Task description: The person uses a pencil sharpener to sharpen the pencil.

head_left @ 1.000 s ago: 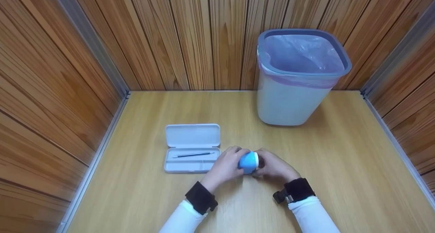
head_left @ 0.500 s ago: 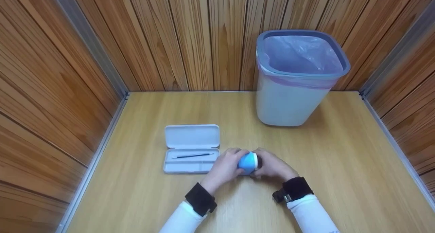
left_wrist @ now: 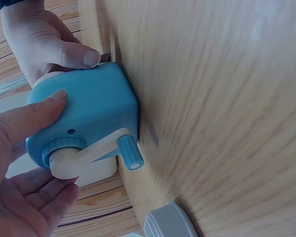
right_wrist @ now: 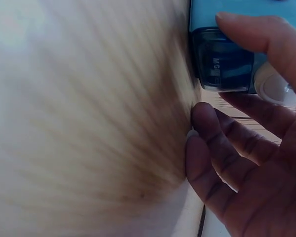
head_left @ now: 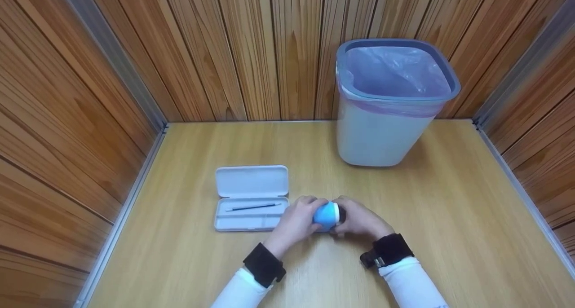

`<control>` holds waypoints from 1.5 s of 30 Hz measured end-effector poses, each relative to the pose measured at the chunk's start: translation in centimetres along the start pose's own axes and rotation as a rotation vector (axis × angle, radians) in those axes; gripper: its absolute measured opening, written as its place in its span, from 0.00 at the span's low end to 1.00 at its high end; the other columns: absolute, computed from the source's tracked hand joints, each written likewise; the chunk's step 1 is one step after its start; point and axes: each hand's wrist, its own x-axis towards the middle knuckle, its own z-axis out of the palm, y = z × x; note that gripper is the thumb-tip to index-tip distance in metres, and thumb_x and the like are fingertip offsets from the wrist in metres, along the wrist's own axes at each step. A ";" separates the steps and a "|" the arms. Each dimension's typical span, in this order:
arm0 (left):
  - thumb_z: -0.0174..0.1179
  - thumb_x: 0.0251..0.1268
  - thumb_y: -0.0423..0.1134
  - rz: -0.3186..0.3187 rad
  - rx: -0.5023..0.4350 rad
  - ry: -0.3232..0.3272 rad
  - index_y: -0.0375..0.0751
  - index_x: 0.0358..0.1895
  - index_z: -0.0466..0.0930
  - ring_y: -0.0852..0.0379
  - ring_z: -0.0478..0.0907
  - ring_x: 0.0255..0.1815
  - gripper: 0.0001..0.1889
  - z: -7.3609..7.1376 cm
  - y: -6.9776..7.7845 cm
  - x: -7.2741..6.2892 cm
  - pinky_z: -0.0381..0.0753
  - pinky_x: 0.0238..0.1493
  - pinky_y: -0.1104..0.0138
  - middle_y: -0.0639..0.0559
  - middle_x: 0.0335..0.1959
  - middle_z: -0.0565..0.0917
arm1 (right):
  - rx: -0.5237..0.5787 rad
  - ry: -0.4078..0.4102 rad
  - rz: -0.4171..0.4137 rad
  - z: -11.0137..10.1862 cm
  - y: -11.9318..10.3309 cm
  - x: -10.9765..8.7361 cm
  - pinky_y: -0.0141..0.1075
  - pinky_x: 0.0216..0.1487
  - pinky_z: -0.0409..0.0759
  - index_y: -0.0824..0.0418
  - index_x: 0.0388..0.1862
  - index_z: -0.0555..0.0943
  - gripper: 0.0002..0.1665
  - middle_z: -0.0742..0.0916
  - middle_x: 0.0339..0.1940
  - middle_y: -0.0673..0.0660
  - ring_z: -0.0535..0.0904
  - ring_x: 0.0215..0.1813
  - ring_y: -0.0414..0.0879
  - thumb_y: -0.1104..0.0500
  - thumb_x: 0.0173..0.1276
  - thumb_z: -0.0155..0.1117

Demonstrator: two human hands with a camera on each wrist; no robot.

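Between both hands, a blue hand-crank pencil sharpener (head_left: 325, 214) lies close over the table. My left hand (head_left: 294, 220) grips its crank end; in the left wrist view the thumb presses the body and the other fingers are on its opposite side. The white crank arm with its blue knob (left_wrist: 130, 152) sticks out from that end. At the other end, my right hand (head_left: 361, 218) holds the sharpener, thumb on the blue body beside the dark see-through shavings drawer (right_wrist: 222, 61). Some right fingers rest against the tabletop, away from the body.
Left of the hands lies an open grey pencil case (head_left: 251, 182), lid folded back. A thin dark stick (head_left: 253, 207) with pale ends is inside it. A lined waste bin (head_left: 377, 137) stands at the back right. Wood-panelled walls (head_left: 296, 52) enclose the table.
The head view shifts very slightly. Both hands keep their hold on the pencil sharpener in nearly the same place.
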 end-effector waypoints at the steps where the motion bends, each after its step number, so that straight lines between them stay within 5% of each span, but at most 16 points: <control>1: 0.73 0.56 0.39 -0.006 -0.002 -0.005 0.50 0.63 0.77 0.47 0.77 0.56 0.29 0.0 0.0 0.0 0.79 0.56 0.55 0.45 0.55 0.79 | -0.003 -0.002 0.001 0.0 0.0 0.0 0.50 0.56 0.74 0.53 0.49 0.80 0.29 0.80 0.41 0.47 0.75 0.45 0.48 0.64 0.46 0.79; 15: 0.75 0.52 0.38 0.010 0.024 0.023 0.48 0.61 0.78 0.47 0.78 0.53 0.30 0.3 -0.2 -0.6 0.81 0.52 0.55 0.43 0.53 0.81 | -0.019 0.011 -0.086 0.4 0.2 -0.1 0.48 0.53 0.76 0.55 0.46 0.83 0.27 0.81 0.39 0.46 0.76 0.42 0.46 0.62 0.44 0.81; 38: 0.74 0.53 0.34 0.018 -0.031 0.009 0.48 0.62 0.78 0.47 0.78 0.56 0.30 -0.2 -0.2 -0.3 0.78 0.56 0.56 0.44 0.56 0.80 | 0.024 0.018 -0.007 0.0 0.1 -0.6 0.49 0.57 0.76 0.56 0.52 0.80 0.30 0.83 0.45 0.47 0.76 0.46 0.46 0.63 0.47 0.79; 45: 0.74 0.53 0.35 0.024 0.005 0.021 0.48 0.62 0.78 0.48 0.78 0.56 0.29 -0.1 -0.2 -0.4 0.79 0.55 0.56 0.44 0.56 0.80 | 0.000 0.034 -0.026 -0.3 0.6 -1.3 0.45 0.51 0.78 0.56 0.52 0.80 0.31 0.83 0.42 0.46 0.77 0.45 0.45 0.60 0.48 0.80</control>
